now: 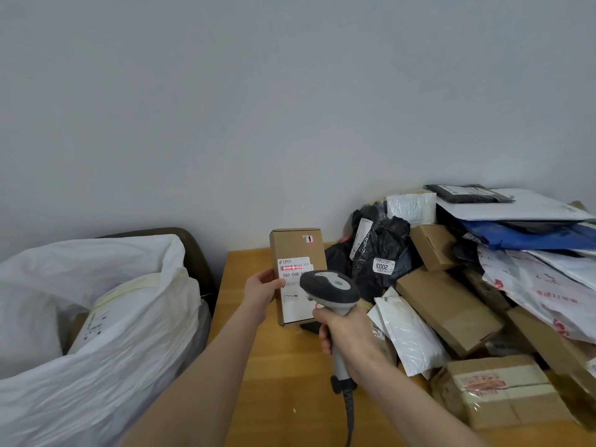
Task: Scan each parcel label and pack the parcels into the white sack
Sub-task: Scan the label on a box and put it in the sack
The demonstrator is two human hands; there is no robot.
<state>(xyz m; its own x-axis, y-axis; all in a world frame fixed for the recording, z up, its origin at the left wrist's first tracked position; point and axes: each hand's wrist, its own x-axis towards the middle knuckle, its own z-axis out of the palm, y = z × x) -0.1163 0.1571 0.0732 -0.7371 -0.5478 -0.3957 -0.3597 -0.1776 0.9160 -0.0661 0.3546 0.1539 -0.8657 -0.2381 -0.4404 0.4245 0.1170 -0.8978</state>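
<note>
My left hand grips a small brown cardboard parcel by its left edge and holds it upright above the table. Its white label faces me, and a red scan line lies across the barcode. My right hand grips the handle of a grey barcode scanner, whose head points at the label and covers its right part. The white sack stands open at the left, with a taped parcel showing inside.
A wooden table carries a high pile of parcels on its right side: brown boxes, black and white mailer bags, a blue bag. A dark chair back rises behind the sack. The scanner cable hangs towards me. A plain wall is behind.
</note>
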